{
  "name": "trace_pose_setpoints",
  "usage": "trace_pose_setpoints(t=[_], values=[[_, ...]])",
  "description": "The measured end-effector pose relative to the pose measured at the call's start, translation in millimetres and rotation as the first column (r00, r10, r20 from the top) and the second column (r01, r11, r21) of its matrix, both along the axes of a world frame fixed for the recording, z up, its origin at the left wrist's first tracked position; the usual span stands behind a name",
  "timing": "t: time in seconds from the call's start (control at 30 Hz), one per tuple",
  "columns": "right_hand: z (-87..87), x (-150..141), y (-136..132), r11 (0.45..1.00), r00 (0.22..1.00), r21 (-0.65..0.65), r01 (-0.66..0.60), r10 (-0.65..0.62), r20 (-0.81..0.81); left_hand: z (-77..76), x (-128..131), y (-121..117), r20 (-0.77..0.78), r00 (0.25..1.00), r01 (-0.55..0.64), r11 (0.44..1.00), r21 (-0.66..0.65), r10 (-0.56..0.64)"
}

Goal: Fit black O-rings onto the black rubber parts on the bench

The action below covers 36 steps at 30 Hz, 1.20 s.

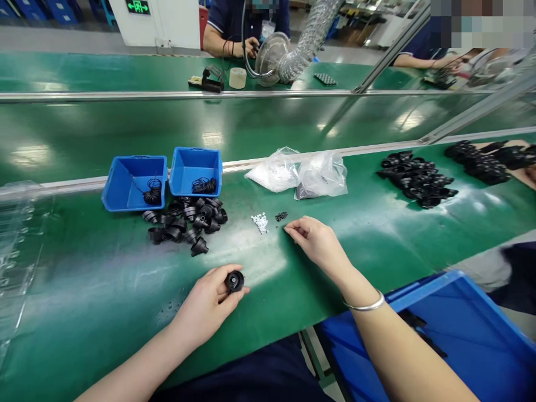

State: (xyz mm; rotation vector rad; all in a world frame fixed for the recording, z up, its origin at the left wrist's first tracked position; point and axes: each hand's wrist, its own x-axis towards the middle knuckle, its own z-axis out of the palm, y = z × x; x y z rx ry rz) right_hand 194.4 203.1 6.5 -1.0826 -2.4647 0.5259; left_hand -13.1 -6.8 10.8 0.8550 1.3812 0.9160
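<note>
My left hand is closed around a round black plastic part, its hollow end facing up toward me. Thumb and fingertips of my right hand are pinched together low over the green tabletop; whatever they hold, if anything, is too small to make out. Just left of those fingertips lies a little cluster of tiny black pieces. Beside it is a small heap of white pieces. More black plastic parts are piled farther left.
Two blue bins with black cords stand behind the pile. Clear plastic bags lie at the back. More black parts are heaped right. A large blue crate sits below the table edge. A co-worker sits opposite.
</note>
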Motion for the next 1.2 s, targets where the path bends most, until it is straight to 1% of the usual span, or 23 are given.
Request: trace_pose_setpoints(t=[0.07,0.1,0.13,0.2,0.27,0.3,0.37,0.47,0.6,0.73,0.87,1.03,1.13,1.2], values=[[8.0,-10,-17,0.996,0.993,-0.059,-0.063,0.056,-0.102,-0.3,0,1,0.016,1.000,-0.018,1.000,0.001,0.018],[12.5,-17,-29,0.987,0.981,-0.097,-0.131,0.114,-0.159,0.0,0,2,0.025,0.999,-0.027,1.000,0.003,0.027],[16.5,-24,-42,0.967,0.960,-0.138,-0.214,0.181,-0.215,0.7,0,2,0.031,0.999,-0.037,0.999,0.007,0.037],[21.2,-39,-67,0.907,0.898,-0.183,-0.378,0.311,-0.312,3.1,-1,4,0.009,0.999,-0.039,0.999,0.014,0.039],[19.6,-49,-87,0.856,0.842,-0.185,-0.483,0.396,-0.365,6.1,-1,5,-0.061,0.998,-0.021,1.000,0.022,0.022],[16.9,-53,-93,0.843,0.826,-0.176,-0.509,0.420,-0.376,7.4,-2,6,-0.101,0.995,-0.010,1.000,0.024,0.012],[10.0,-56,-99,0.841,0.819,-0.156,-0.518,0.435,-0.373,9.0,-2,6,-0.157,0.988,0.009,1.000,0.029,-0.005],[2.8,-56,-98,0.850,0.832,-0.152,-0.504,0.431,-0.349,9.3,-3,5,-0.184,0.983,0.021,0.999,0.040,-0.013],[3.4,-54,-96,0.844,0.833,-0.143,-0.517,0.459,-0.308,9.8,-2,6,-0.197,0.980,0.019,0.999,0.034,-0.012],[6.1,-51,-99,0.843,0.833,-0.102,-0.527,0.489,-0.260,9.3,-2,7,-0.157,0.988,0.000,1.000,0.028,0.005],[3.1,-46,-101,0.838,0.819,-0.017,-0.546,0.529,-0.220,4.4,-2,7,-0.050,0.998,-0.027,1.000,0.013,0.028],[-2.0,-41,-104,0.812,0.799,0.118,-0.572,0.584,-0.142,-0.1,-3,7,0.052,0.996,-0.076,0.997,-0.008,0.077],[-0.8,-43,-107,0.773,0.781,0.198,-0.603,0.623,-0.055,-2.8,-2,7,0.041,0.995,-0.087,0.996,-0.007,0.087],[0.8,-44,-108,0.758,0.775,0.209,-0.618,0.632,-0.002,-5.4,-2,7,0.009,0.997,-0.080,0.997,0.002,0.080]])
